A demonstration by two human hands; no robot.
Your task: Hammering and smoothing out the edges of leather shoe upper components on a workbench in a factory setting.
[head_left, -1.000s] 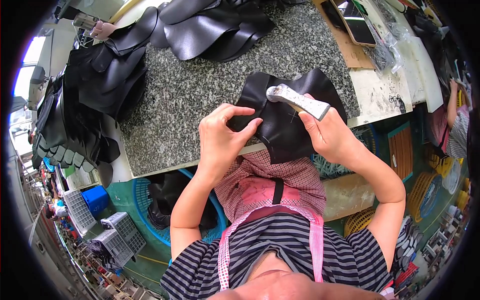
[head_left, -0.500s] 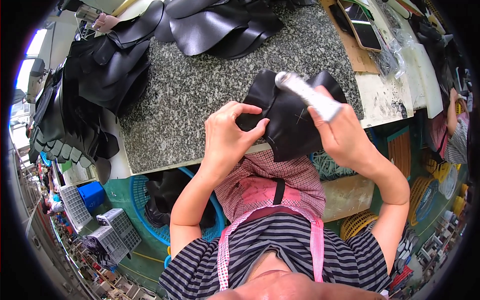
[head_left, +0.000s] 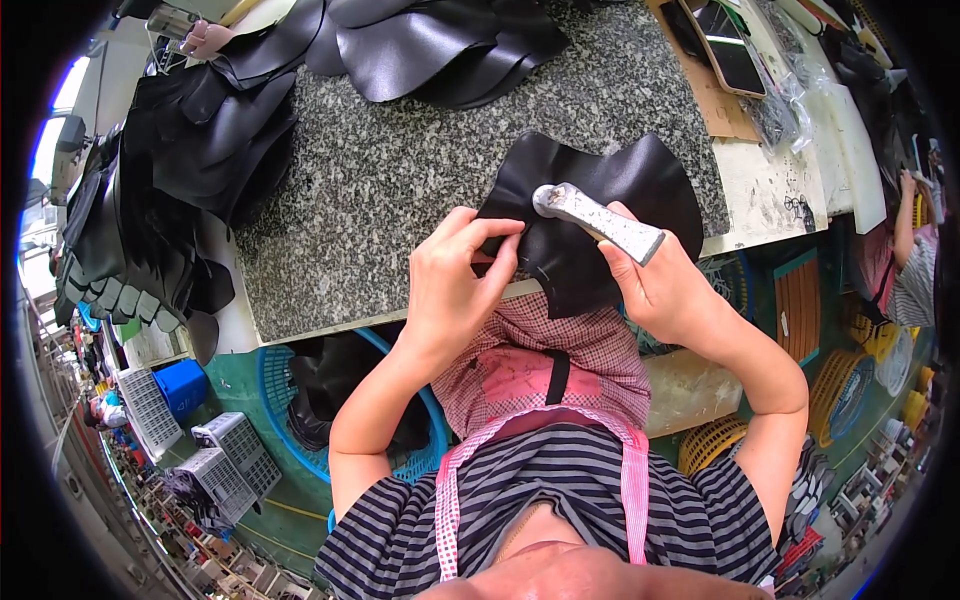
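Head view shows the left hand (head_left: 455, 290) with fingers pinching the near-left edge of a black curved leather piece (head_left: 600, 215), so it stays flat on the speckled grey stone counter (head_left: 380, 190). Right hand (head_left: 665, 290) fingers wrap a worn grey metal hammer (head_left: 597, 220), its head resting on the leather near the pinch. More black leather pieces (head_left: 210, 140) lie stacked far left.
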